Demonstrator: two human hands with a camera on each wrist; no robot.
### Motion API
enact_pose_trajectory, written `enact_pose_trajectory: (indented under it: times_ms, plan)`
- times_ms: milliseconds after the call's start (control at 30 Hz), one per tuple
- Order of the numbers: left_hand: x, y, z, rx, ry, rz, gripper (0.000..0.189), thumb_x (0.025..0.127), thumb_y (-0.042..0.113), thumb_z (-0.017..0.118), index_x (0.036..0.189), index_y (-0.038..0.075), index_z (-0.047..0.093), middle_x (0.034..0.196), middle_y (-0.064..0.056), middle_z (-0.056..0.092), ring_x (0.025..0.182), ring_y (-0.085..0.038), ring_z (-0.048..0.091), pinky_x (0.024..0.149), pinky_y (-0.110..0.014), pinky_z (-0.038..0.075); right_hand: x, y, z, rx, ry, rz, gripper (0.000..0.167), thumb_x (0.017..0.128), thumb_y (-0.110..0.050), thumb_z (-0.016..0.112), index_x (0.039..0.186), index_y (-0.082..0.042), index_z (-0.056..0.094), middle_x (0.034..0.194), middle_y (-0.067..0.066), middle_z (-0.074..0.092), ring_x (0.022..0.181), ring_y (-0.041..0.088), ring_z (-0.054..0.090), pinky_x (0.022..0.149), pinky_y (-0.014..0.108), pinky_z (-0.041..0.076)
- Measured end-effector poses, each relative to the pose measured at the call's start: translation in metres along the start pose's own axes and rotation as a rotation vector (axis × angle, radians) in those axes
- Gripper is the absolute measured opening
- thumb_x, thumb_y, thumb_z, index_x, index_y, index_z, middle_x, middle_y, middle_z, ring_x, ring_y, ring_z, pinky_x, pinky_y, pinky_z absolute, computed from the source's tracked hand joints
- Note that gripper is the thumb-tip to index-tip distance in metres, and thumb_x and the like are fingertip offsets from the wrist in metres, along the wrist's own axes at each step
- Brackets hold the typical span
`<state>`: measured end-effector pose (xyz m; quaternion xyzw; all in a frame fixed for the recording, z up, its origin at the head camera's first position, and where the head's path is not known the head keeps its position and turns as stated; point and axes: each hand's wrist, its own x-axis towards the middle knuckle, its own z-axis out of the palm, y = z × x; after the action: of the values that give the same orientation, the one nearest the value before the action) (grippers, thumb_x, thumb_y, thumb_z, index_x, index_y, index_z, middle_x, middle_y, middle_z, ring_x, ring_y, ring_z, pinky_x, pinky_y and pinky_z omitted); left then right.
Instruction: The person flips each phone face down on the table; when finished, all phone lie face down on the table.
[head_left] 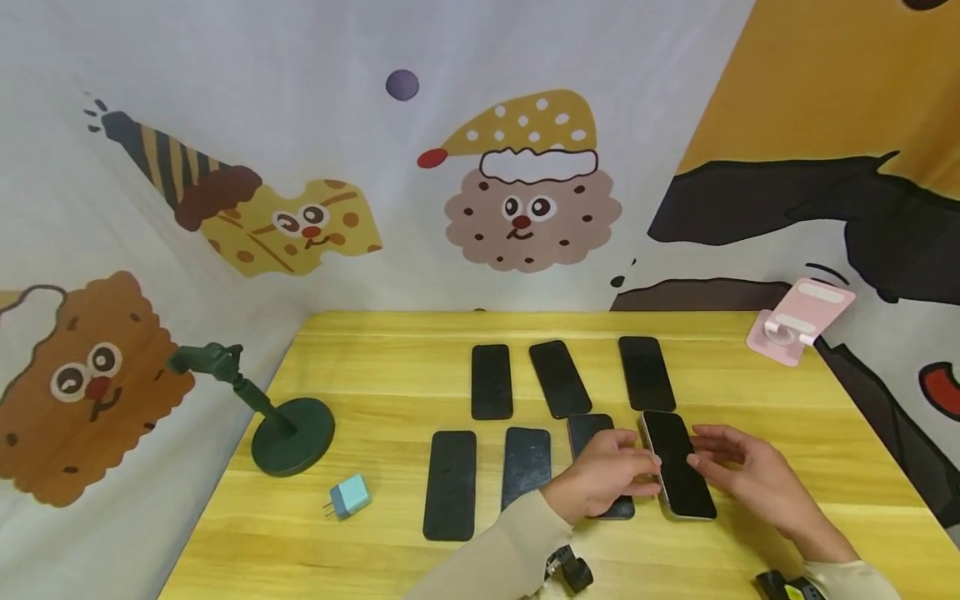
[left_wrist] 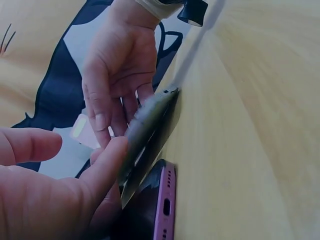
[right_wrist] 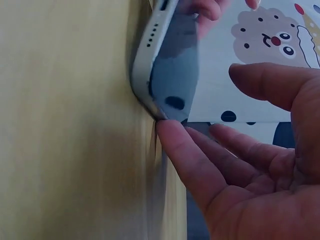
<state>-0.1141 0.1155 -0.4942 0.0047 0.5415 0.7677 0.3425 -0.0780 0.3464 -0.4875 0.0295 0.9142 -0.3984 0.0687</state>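
A black-screened phone with a silver edge (head_left: 681,471) is between my two hands, at the right end of the front row. My left hand (head_left: 609,473) reaches over a pink-edged phone (left_wrist: 167,207), its fingertips at the silver phone's left edge. On the other side, my right hand (head_left: 757,479) has its fingers extended. One right fingertip touches a corner of the silver phone (right_wrist: 175,65) in the right wrist view, the thumb standing apart. That phone looks blurred in the left wrist view, and I cannot tell whether it lies fully flat.
Two more phones, a black one (head_left: 450,485) and a dark one (head_left: 527,462), lie left in the front row. Behind are three phones (head_left: 492,382) (head_left: 560,378) (head_left: 647,373). A green stand (head_left: 292,437) and blue charger (head_left: 350,496) are left; a pink stand (head_left: 802,321) is back right.
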Motion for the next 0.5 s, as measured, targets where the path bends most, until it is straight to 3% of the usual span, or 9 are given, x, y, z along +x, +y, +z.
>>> enact_pose_trajectory:
  times_ms: [300,400,500]
  plan:
    - [0.005,-0.005,0.007,-0.020,-0.024,0.036,0.053,0.097,-0.012,0.063,0.147,0.005,0.057,0.105,-0.008,0.063,0.095,-0.022,0.071,0.089,-0.047,0.064,-0.003,-0.004,0.002,0.003,-0.022,-0.030,0.061,0.099,-0.042,0.076,0.143,-0.003,0.061,0.135,0.018,0.071,0.112,0.018,0.069,0.079,0.021,0.057]
    - [0.007,-0.007,0.009,-0.042,-0.023,0.057,0.054,0.096,-0.015,0.064,0.144,0.010,0.058,0.108,-0.010,0.061,0.090,-0.022,0.071,0.081,-0.041,0.066,-0.002,-0.006,0.002,-0.010,-0.019,-0.047,0.058,0.101,-0.043,0.073,0.142,-0.004,0.063,0.136,0.017,0.070,0.111,0.015,0.068,0.079,0.022,0.057]
    - [0.009,-0.010,0.011,-0.069,-0.027,0.070,0.056,0.094,-0.018,0.065,0.141,0.013,0.059,0.115,-0.011,0.060,0.090,-0.026,0.073,0.078,-0.036,0.066,-0.002,-0.009,0.001,0.063,-0.037,-0.032,0.060,0.102,-0.043,0.072,0.146,-0.005,0.059,0.139,0.020,0.068,0.109,0.009,0.068,0.077,0.026,0.062]
